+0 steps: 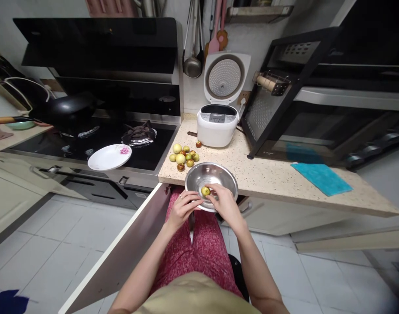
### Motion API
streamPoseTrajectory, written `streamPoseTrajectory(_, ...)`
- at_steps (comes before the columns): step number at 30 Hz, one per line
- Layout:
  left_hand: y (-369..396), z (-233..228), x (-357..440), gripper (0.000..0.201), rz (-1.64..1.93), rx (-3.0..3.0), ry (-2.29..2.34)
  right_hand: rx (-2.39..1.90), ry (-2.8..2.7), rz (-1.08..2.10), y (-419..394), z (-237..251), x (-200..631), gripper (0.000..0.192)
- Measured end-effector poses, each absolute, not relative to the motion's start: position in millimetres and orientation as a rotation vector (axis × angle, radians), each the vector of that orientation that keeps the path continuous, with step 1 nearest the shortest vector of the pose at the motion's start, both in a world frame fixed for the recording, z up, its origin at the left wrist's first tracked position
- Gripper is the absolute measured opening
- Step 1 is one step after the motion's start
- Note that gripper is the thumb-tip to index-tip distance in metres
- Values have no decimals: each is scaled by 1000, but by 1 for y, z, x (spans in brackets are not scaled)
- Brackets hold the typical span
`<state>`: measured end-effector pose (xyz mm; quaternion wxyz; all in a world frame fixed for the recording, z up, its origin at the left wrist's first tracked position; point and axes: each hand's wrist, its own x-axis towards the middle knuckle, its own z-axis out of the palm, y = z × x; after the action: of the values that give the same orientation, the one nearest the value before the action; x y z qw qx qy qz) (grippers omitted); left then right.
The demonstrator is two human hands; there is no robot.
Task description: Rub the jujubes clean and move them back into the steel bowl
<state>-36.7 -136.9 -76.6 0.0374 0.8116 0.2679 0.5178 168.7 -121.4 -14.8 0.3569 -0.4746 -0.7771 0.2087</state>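
green fruit over near side of metal bowl. right hand: fingers clamped on green fruit. left hand: fingers close together at bowl's near rim, can't tell if gripping. bowl at table edge. loose fruit pile left of bowl. rice cooker behind, lid up. white plate at stove front.

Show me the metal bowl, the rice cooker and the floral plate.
Metal bowl (215,174): head view, far inner wall.
Rice cooker (215,134): head view, front of the white body.
Floral plate (108,158): head view, plain white middle.
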Motion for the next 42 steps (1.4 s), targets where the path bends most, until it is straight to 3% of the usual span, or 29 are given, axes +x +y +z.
streamPoseTrajectory(8,-155,-86,-37,29,1620,2522,956,-1270,-2169,509,-123,-17,166,45)
streamPoseTrajectory(17,-154,-69,-28,29,1640,2395,969,-1216,-2147,582,-111,-2,179,37)
streamPoseTrajectory(23,-140,-62,-23,25,1639,2354,978,-1056,-2113,522,-38,23,190,24)
streamPoseTrajectory(31,-129,-68,-30,30,1691,2363,1013,-759,-2404,533,77,26,169,21)
streamPoseTrajectory(42,-124,-71,-32,26,1645,2431,1029,-720,-2478,623,114,-5,169,32)
